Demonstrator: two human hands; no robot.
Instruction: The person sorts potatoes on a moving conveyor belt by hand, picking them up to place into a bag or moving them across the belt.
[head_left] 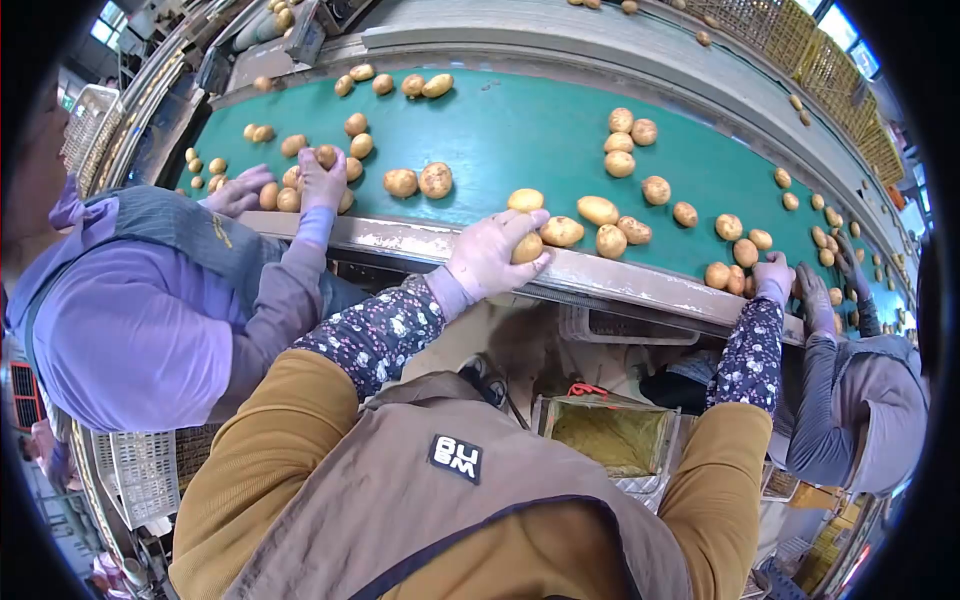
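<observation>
My left hand point(492, 257), in a pale glove, is at the near edge of the green conveyor belt point(520, 115), its fingers closed around a potato point(527, 248). Just beyond it lies a yellow potato point(525, 200), with an oval potato point(562, 232) to the right. At the belt's edge farther right, my right hand point(773, 274) has its fingers curled; what they hold, if anything, is hidden. Close to its left side are a brown potato point(745, 252) and another potato point(717, 275).
A metal rail point(620, 280) borders the belt. Co-workers stand on both sides, with a hand point(322, 182) at left and a gloved hand point(818, 300) at right among potatoes. Below the rail stands an open bin point(610, 438); a white crate point(145, 470) is at lower left.
</observation>
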